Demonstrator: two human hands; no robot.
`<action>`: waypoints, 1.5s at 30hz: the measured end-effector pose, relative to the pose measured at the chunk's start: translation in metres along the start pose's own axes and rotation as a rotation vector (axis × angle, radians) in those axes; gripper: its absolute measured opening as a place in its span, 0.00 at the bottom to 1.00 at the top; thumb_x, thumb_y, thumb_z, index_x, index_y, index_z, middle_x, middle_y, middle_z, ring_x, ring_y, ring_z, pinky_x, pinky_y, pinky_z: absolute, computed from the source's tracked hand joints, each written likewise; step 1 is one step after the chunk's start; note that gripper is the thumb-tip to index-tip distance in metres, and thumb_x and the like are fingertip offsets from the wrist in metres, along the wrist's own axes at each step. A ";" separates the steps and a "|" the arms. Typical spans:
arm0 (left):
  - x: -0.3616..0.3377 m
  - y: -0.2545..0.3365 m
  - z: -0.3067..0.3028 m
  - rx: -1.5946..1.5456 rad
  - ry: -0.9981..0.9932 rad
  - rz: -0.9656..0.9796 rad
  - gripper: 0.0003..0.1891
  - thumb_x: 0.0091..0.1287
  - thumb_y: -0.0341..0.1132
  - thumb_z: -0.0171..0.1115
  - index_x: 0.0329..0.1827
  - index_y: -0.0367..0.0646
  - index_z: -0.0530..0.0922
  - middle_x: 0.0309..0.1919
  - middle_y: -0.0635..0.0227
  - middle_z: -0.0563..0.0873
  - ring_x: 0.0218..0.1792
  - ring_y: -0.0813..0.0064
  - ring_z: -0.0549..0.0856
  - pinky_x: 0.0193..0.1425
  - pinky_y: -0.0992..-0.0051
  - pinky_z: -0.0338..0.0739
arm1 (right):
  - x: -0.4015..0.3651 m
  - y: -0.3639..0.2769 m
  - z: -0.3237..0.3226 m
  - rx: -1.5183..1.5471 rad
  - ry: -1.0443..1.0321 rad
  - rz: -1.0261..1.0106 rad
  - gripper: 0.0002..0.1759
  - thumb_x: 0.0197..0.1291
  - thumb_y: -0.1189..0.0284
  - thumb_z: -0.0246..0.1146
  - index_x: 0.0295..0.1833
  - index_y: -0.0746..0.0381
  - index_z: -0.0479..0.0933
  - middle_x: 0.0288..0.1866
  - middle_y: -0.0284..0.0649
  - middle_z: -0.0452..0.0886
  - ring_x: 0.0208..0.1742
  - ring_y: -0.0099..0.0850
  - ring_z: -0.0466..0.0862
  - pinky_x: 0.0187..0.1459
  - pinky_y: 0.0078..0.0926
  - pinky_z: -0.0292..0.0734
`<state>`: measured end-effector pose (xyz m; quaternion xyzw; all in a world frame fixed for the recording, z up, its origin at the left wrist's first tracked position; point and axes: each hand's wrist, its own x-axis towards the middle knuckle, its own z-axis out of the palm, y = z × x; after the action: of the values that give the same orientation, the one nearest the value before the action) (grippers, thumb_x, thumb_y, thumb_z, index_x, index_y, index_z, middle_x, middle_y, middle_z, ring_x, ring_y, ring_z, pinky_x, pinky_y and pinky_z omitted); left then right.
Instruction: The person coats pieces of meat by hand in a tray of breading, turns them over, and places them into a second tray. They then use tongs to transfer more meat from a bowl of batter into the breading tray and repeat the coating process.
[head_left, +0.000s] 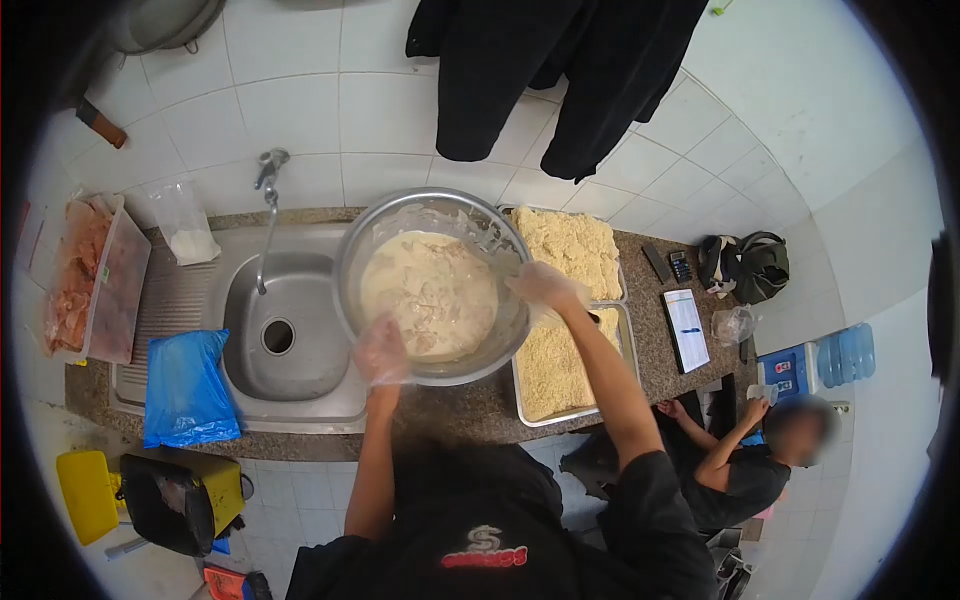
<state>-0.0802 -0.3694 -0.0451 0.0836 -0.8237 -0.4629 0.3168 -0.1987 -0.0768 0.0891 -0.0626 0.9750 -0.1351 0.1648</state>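
Observation:
A large metal bowl [362, 210] sits at the middle, partly over the sink's right side. It contains a pale, creamy batter with lumpy pieces [430, 290], and batter smears its inner wall. At the bowl's front left rim is my left hand [382, 352], in a clear plastic glove, fingers closed over the edge and somewhat blurred. Also gloved, my right hand [546, 288] grips the right rim. Just beyond that hand lie two metal trays of yellowish crumbs, a back tray [568, 245] and a front tray [560, 375]; my right forearm crosses the front one.
Left of the bowl are a steel sink [240, 300] with a tap [270, 175], a blue bag [188, 385] and a plastic tub of raw meat [125, 290]. A tablet [685, 330] lies at the right. Another person [740, 480] sits at lower right; a bin [180, 500] stands lower left.

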 end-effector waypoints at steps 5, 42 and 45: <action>0.007 0.000 0.000 -0.074 -0.040 -0.071 0.08 0.73 0.29 0.68 0.49 0.33 0.87 0.39 0.57 0.92 0.37 0.72 0.89 0.45 0.73 0.83 | -0.046 0.011 -0.041 -0.126 -0.137 0.161 0.35 0.72 0.45 0.56 0.45 0.72 0.85 0.43 0.65 0.87 0.49 0.58 0.88 0.53 0.53 0.81; -0.012 -0.042 0.024 -0.229 0.146 -0.129 0.09 0.70 0.31 0.71 0.50 0.38 0.88 0.42 0.58 0.93 0.40 0.71 0.91 0.48 0.71 0.85 | -0.095 -0.032 0.028 -0.322 -0.136 -0.206 0.28 0.76 0.53 0.55 0.41 0.69 0.86 0.39 0.60 0.88 0.45 0.56 0.89 0.50 0.51 0.84; -0.007 -0.017 0.011 -0.180 0.106 -0.113 0.07 0.75 0.25 0.66 0.51 0.31 0.84 0.41 0.61 0.91 0.42 0.80 0.88 0.50 0.78 0.83 | -0.107 -0.019 0.019 -0.278 -0.163 -0.178 0.29 0.76 0.52 0.55 0.41 0.69 0.86 0.38 0.59 0.88 0.45 0.56 0.89 0.50 0.52 0.83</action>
<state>-0.0842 -0.3676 -0.0660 0.1254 -0.7549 -0.5468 0.3397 -0.0910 -0.0814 0.1098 -0.1814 0.9584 -0.0077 0.2204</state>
